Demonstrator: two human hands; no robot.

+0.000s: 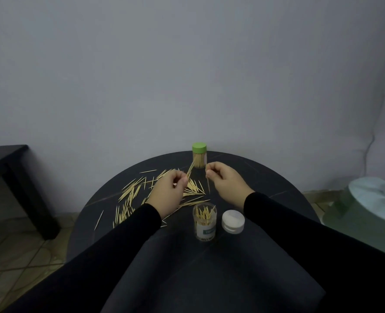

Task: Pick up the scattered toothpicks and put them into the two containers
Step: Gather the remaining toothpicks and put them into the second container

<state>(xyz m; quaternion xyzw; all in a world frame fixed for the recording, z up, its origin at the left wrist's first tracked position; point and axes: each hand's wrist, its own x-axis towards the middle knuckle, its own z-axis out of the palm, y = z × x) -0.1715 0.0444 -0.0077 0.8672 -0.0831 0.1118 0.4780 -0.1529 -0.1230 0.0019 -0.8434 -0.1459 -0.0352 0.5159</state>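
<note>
A plain grey wall fills the upper frame; below it, at centre, sits a round dark worktop (243, 177). A dark side table shows at the left edge and a pale green object at the right edge.

The scattered toothpicks (133, 195) lie mostly left of centre on the worktop, a loose fan running from mid-frame down toward the lower left. Your left hand (170, 192) hovers over that fan, fingers curled, pinching a small bundle of picks that angles up and right. Your right hand (226, 179), just right of centre, pinches a single toothpick (208, 184) that hangs near vertical, tip downward.

Two containers are present. The green-lidded jar (199, 158) stands at the far edge, capped and apparently full. The open clear jar (204, 222) stands below the hands, partly filled, its white lid (233, 222) resting just beside it on the right.

Assessment: you are mid-collection, with both hands loaded. The next move calls for carrying the picks down to the open clear jar and aligning them with its narrow mouth before release. Many picks remain on the worktop.
</note>
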